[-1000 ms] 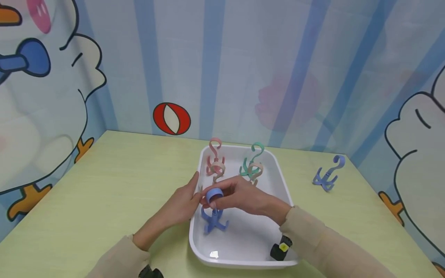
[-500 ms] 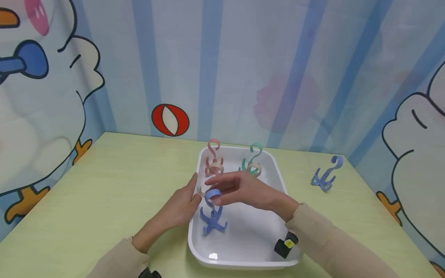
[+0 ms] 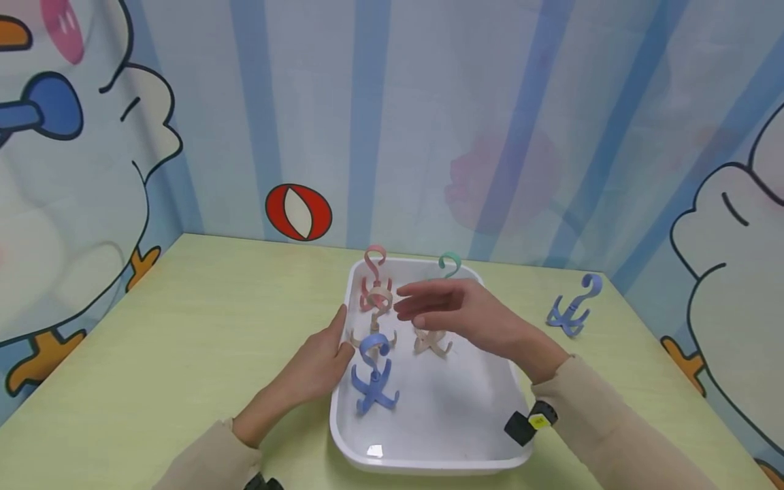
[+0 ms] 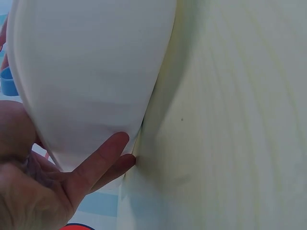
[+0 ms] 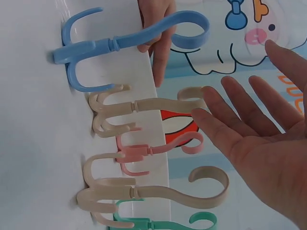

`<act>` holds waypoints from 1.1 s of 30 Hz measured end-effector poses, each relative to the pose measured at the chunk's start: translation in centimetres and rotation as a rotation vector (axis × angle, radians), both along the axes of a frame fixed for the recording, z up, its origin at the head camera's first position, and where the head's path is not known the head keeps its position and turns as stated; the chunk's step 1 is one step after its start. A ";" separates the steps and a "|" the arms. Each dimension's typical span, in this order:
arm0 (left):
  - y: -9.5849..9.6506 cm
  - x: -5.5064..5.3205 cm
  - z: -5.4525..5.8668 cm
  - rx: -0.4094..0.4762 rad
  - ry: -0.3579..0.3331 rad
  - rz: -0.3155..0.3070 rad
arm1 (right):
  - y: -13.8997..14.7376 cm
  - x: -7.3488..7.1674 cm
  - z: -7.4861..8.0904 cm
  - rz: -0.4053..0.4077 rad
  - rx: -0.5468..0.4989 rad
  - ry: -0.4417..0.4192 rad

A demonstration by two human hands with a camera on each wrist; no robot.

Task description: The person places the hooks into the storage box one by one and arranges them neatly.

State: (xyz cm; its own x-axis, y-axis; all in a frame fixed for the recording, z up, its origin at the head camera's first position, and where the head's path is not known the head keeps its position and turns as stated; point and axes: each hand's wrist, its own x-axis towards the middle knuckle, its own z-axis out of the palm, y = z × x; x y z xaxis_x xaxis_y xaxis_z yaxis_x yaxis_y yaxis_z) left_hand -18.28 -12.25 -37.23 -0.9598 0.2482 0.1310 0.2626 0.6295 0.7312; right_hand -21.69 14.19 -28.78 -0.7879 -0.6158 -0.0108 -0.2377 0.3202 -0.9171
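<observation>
My left hand (image 3: 320,362) grips the left rim of a white plastic tray (image 3: 431,465), its fingers (image 4: 103,158) against the outer wall. My right hand (image 3: 462,313) hovers over the tray with fingers extended and holds nothing. Under and left of it, a blue claw hanging hook (image 3: 375,384) stands upright in the left row. Behind that are a beige hook (image 3: 375,325) and a pink hook (image 3: 376,271). Another beige hook (image 3: 431,342) and a green hook (image 3: 451,262) are partly hidden by my right hand; the right wrist view shows the second beige hook (image 5: 163,191) whole.
A second blue hook (image 3: 574,309) stands on the pale yellow-green table (image 3: 245,306), right of the tray. Cartoon-printed fabric walls (image 3: 416,122) rise behind and on both sides. The tray's raised rim surrounds the standing hooks.
My right hand has let go of the blue hook in the tray and moved up and right, uncovering the left beige hook. My left hand has stayed on the rim.
</observation>
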 end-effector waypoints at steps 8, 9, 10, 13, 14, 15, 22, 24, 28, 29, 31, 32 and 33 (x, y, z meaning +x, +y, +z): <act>0.0 0.0 0.0 0.004 -0.017 0.000 | 2.6 -0.1 0.2 -0.165 -0.049 0.042; 0.0 0.0 0.0 0.003 -0.015 0.000 | 3.0 -0.2 0.1 -0.187 -0.063 0.044; 0.0 0.0 0.0 -0.001 -0.016 0.002 | 3.3 -0.2 0.1 -0.205 -0.083 0.042; 0.0 0.0 -0.1 -0.005 -0.016 0.002 | 4.4 -0.4 -0.1 -0.251 -0.150 0.026; 0.0 0.0 -0.1 -0.005 -0.017 0.001 | 4.8 -0.4 -0.1 -0.266 -0.174 0.018; 0.0 0.0 -0.1 -0.004 -0.019 0.000 | 5.1 -0.3 -0.1 -0.278 -0.197 0.011; 0.0 -0.1 -0.2 0.005 -0.023 -0.005 | 7.1 -0.2 0.1 -0.342 -0.305 -0.036; 0.0 -0.1 -0.2 0.001 -0.021 -0.002 | 7.7 -0.2 0.1 -0.352 -0.311 -0.033; 0.0 -0.1 -0.2 0.001 -0.018 0.000 | 8.8 -0.2 -0.1 -0.385 -0.320 -0.028; 0.0 -0.1 -0.2 0.001 -0.019 0.000 | 9.0 -0.2 -0.2 -0.398 -0.320 -0.027; 0.0 -0.1 -0.2 0.003 -0.023 -0.001 | 9.4 -0.2 -0.5 -0.428 -0.325 -0.028; 0.1 -0.1 -0.2 0.004 -0.025 -0.001 | 9.6 -0.2 -0.6 -0.444 -0.330 -0.031; 0.1 -0.1 -0.2 0.003 -0.026 0.000 | 9.8 -0.1 -0.7 -0.460 -0.333 -0.033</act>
